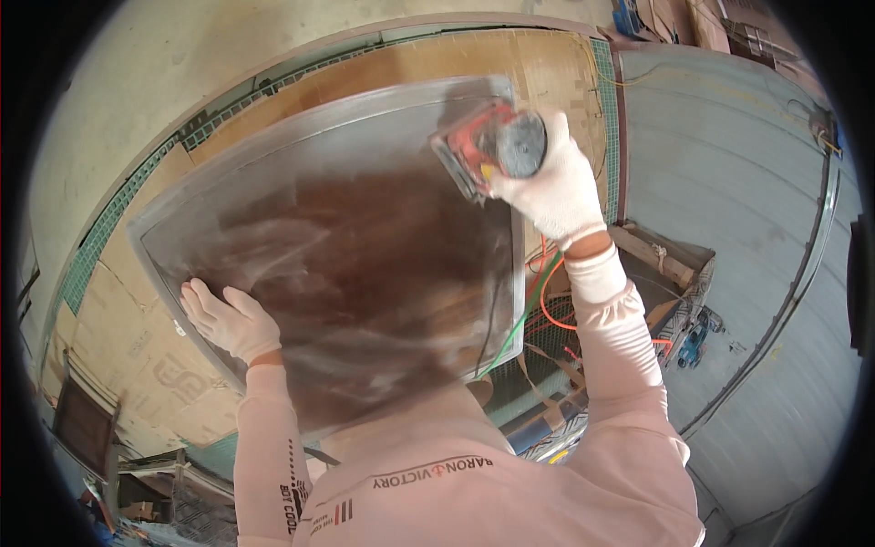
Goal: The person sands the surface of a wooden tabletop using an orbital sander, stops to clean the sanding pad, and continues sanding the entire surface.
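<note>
A dark brown panel (365, 246) with a grey border lies before me, streaked with pale dust. My right hand (556, 187), in a white glove, is wrapped round a red and grey power sander (478, 146). The sander sits over the panel's far right corner, slightly blurred; whether its pad touches the surface I cannot tell. On the panel's left edge rests my left hand (230, 319), also gloved, with its fingers stretched out and nothing held in it.
Brown cardboard (146, 319) lies under the panel, over a green mesh surface (100, 228). An orange hose (550, 305) and a green one (524, 319) run beside the panel's right edge. At right, a blue power tool (697, 339) lies near a wooden-edged box (652, 255).
</note>
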### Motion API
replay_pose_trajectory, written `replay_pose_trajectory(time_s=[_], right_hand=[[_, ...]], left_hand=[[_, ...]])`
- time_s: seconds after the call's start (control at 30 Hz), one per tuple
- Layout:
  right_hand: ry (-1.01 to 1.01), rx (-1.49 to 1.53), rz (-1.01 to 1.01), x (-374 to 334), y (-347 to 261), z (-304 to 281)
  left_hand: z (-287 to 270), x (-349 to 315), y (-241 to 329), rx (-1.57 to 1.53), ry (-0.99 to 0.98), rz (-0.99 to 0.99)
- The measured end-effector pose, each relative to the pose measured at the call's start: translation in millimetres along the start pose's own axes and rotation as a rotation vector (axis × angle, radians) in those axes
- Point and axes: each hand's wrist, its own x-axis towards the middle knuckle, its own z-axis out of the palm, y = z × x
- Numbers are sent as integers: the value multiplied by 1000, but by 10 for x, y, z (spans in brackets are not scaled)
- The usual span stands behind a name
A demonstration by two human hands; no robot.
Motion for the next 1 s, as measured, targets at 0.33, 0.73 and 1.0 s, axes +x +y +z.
replay_pose_trajectory(time_s=[0.33,0.73,1.0], right_hand=[[-1,60,140,-179,-73,115],[89,191,404,-1139,-12,434],[31,307,391,-886,-207,528]], left_hand=[[42,-9,-84,7,7,3],[120,34,-158,44,61,72],[-38,222,2036,-743,-548,900]])
